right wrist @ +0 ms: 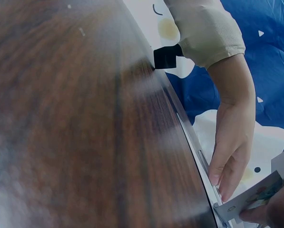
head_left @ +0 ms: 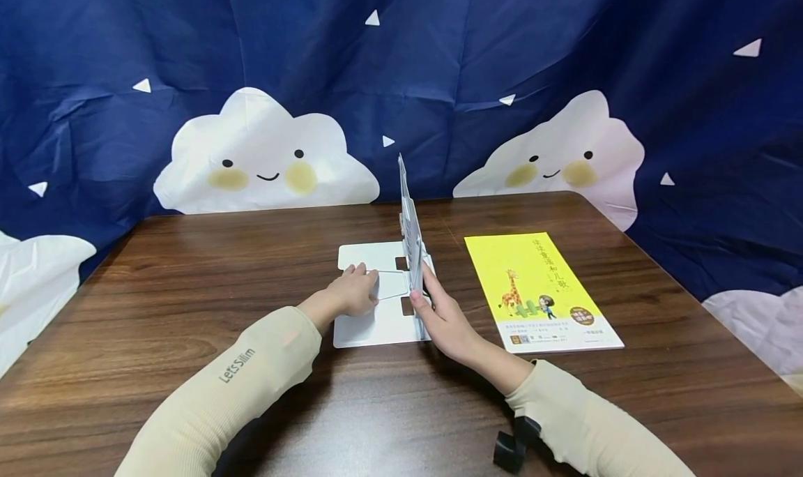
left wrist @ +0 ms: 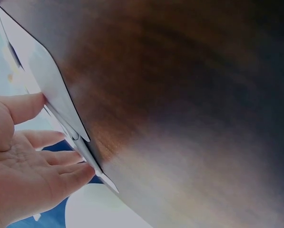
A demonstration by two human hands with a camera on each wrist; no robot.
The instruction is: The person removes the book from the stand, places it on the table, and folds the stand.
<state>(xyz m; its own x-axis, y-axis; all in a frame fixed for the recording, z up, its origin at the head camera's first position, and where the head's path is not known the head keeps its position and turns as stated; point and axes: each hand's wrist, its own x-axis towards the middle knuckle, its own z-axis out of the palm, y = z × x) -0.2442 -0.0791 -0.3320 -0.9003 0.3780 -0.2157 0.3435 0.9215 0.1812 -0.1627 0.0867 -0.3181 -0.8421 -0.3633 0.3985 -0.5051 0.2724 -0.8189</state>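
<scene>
A white folding book stand has its flat base on the table and its panel standing almost upright, seen nearly edge-on in the head view. My left hand rests on the base, fingertips down beside the wire bracket. In the left wrist view its thumb and extended fingers touch the white plate. My right hand grips the panel's lower near edge, thumb on the left face and fingers behind. Only part of that hand enters the right wrist view, beside the tilted panel.
Right of the stand lies a yellow book with a giraffe on its cover. The brown wooden table ends at a blue cloth backdrop printed with white clouds. A black strap device hangs at my right sleeve.
</scene>
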